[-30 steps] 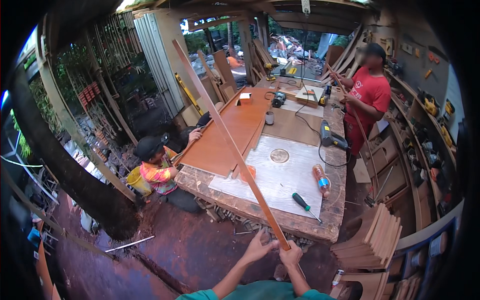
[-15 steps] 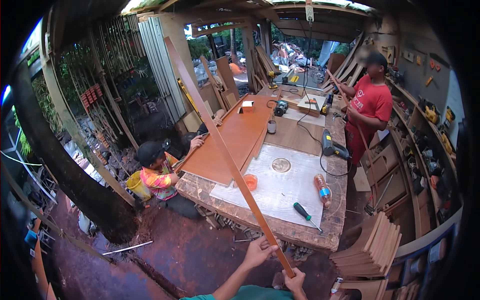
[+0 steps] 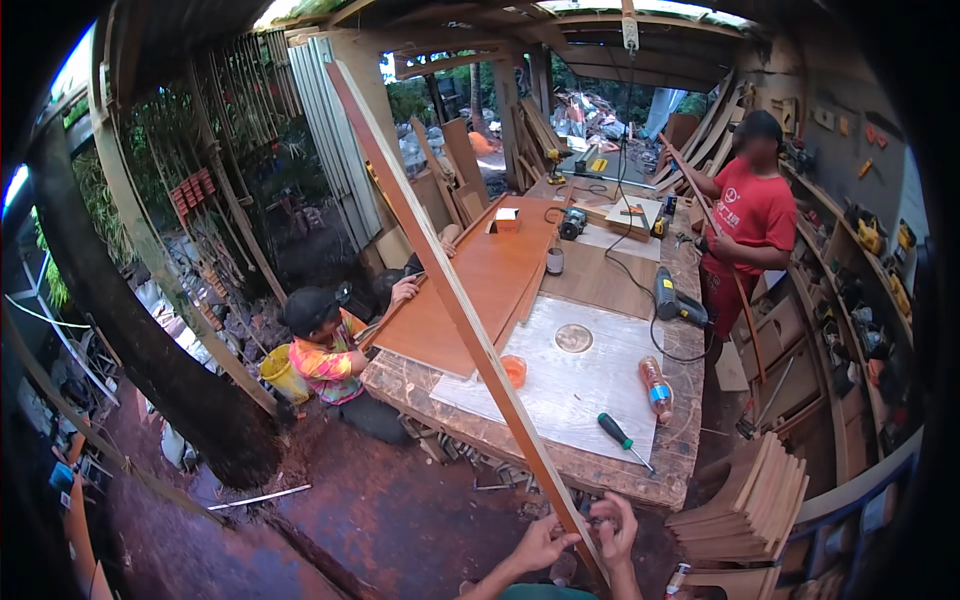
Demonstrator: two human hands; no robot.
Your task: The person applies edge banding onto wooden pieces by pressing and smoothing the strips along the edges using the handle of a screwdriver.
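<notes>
A long, narrow wooden strip [image 3: 447, 271] slants from my body up toward the far left. Its broad face is orange-brown, and a pale layered edge shows along its right side. Close to the near end, my left hand [image 3: 538, 546] is closed at the strip's left side, thumb and fingers against it. My right hand [image 3: 618, 530] is on the other side, fingers curled at the pale edge; exactly where its fingertips touch is hard to make out. Past the hands, the workbench [image 3: 660, 490] carries a green-handled screwdriver [image 3: 613, 430], a plastic bottle [image 3: 655, 388] and an orange cup [image 3: 513, 371].
One person [image 3: 325, 345] crouches at the bench's left beside a large orange-brown panel [image 3: 440, 320]. Another person in red [image 3: 745, 215] stands at the right with a long strip. A heat gun [image 3: 678, 298] lies on the bench; stacked boards [image 3: 745, 495] stand at near right.
The strip has turned, so its pale layered edge now shows. My right hand has moved up beside it, and my left hand has shifted down and right. The view has shifted slightly.
</notes>
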